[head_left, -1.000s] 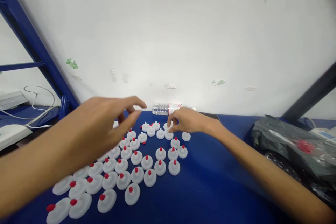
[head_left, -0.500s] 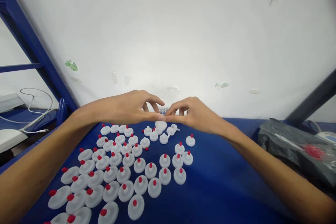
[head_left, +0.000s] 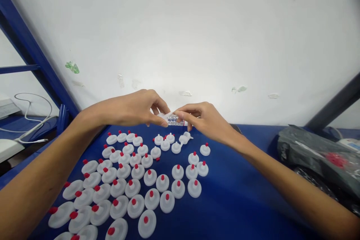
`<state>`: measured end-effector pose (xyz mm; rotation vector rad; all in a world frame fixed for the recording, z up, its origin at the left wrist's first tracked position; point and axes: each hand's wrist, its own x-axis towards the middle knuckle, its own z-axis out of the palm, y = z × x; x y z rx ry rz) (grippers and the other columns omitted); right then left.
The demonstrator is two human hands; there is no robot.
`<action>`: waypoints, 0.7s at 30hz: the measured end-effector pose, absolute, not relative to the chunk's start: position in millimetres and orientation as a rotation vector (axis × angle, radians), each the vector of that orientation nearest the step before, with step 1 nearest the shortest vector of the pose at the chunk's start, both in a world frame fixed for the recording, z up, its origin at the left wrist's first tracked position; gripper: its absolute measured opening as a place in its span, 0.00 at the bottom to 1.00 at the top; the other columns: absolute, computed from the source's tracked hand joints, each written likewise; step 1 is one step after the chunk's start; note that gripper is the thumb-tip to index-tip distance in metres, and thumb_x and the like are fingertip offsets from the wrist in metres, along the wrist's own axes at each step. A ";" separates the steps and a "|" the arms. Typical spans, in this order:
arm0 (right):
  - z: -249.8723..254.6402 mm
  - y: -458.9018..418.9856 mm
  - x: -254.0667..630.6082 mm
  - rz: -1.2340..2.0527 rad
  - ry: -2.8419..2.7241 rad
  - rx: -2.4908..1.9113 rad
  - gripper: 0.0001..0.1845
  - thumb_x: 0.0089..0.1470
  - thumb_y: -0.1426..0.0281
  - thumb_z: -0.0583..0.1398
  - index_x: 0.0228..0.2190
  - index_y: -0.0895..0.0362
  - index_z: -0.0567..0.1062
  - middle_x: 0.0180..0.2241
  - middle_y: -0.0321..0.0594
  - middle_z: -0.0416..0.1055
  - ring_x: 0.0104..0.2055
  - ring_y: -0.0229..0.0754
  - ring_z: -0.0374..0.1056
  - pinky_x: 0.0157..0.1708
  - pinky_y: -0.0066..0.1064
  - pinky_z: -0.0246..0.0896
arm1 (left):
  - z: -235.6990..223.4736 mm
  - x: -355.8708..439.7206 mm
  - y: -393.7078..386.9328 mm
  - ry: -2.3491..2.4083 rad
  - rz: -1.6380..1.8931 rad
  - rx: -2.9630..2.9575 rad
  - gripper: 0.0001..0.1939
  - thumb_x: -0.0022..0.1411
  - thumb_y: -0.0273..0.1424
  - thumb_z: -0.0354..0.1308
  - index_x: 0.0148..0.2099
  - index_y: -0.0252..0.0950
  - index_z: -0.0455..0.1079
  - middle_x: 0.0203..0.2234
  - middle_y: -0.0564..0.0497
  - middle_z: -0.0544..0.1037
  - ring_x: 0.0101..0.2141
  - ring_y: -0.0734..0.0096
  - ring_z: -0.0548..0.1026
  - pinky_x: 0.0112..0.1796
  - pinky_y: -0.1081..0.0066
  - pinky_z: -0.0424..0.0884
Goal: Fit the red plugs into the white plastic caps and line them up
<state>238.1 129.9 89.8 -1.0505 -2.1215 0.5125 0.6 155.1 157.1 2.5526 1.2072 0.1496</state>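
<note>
Above the far edge of the blue table, my left hand (head_left: 140,108) pinches a white translucent disc-shaped cap (head_left: 164,116) between thumb and fingers, the cap tilted. My right hand (head_left: 201,118) is close beside it, thumb and fingertips pressed together at the cap's right side. What lies between those fingertips is too small to make out. Just behind the fingers shows a clear ridged plastic object (head_left: 176,120) with a red line and a white end, partly hidden. Below the hands are several white caps without red tips (head_left: 165,144), with small red pieces among them.
Many white discs with red tips (head_left: 150,177) cover the left and middle of the blue table (head_left: 239,202). A white wall (head_left: 197,45) stands behind. At right lies a dark plastic bag (head_left: 303,153); at left, a blue frame (head_left: 36,48) and a white cable (head_left: 33,135).
Both hands have drawn slightly apart and up. The white cap has risen and tilted between the left fingers, and more of the clear plastic object behind shows. The view has shifted slightly.
</note>
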 end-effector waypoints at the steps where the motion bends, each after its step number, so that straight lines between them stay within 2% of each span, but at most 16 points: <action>1: 88.3 134.0 239.7 0.414 -2.177 -1.109 0.15 0.70 0.65 0.57 0.45 0.53 0.84 0.39 0.38 0.83 0.30 0.37 0.73 0.35 0.31 0.65 | 157.2 -2.8 157.8 1.257 0.142 2.585 0.24 0.61 0.51 0.65 0.53 0.44 0.81 0.51 0.51 0.84 0.45 0.61 0.82 0.39 0.70 0.77; 4: 81.9 148.4 239.5 0.205 -2.311 -1.269 0.13 0.68 0.70 0.58 0.44 0.55 0.84 0.40 0.40 0.84 0.38 0.41 0.76 0.41 0.32 0.65 | 157.3 -11.3 164.4 1.280 0.096 2.634 0.26 0.62 0.55 0.62 0.53 0.44 0.81 0.51 0.49 0.84 0.46 0.58 0.82 0.40 0.68 0.76; 8: 68.4 168.9 222.2 0.219 -2.484 -1.383 0.10 0.64 0.73 0.62 0.43 0.55 0.84 0.37 0.40 0.83 0.39 0.42 0.77 0.40 0.32 0.67 | 156.2 -15.7 167.9 1.262 0.094 2.616 0.27 0.64 0.54 0.60 0.56 0.42 0.78 0.53 0.47 0.83 0.46 0.57 0.82 0.40 0.67 0.76; 11: 58.2 181.3 205.9 0.190 -2.616 -1.500 0.05 0.64 0.71 0.64 0.39 0.57 0.83 0.39 0.43 0.81 0.41 0.45 0.77 0.43 0.37 0.70 | 154.1 -15.3 169.4 1.244 0.079 2.619 0.26 0.65 0.51 0.60 0.57 0.41 0.77 0.52 0.46 0.83 0.45 0.58 0.82 0.41 0.66 0.75; 16: 46.7 190.6 194.7 0.219 -2.790 -1.554 0.15 0.67 0.62 0.63 0.51 0.57 0.76 0.51 0.44 0.75 0.48 0.46 0.75 0.48 0.44 0.74 | 150.2 -14.9 172.8 1.207 0.044 2.628 0.25 0.66 0.50 0.59 0.58 0.42 0.76 0.52 0.46 0.82 0.45 0.60 0.81 0.41 0.68 0.75; 21: 39.2 189.8 196.0 0.238 -2.793 -1.569 0.16 0.68 0.63 0.63 0.53 0.57 0.75 0.52 0.45 0.75 0.48 0.46 0.75 0.47 0.44 0.74 | 145.2 -14.7 177.1 1.208 0.026 2.613 0.27 0.66 0.51 0.58 0.59 0.40 0.76 0.53 0.44 0.82 0.46 0.59 0.81 0.41 0.68 0.75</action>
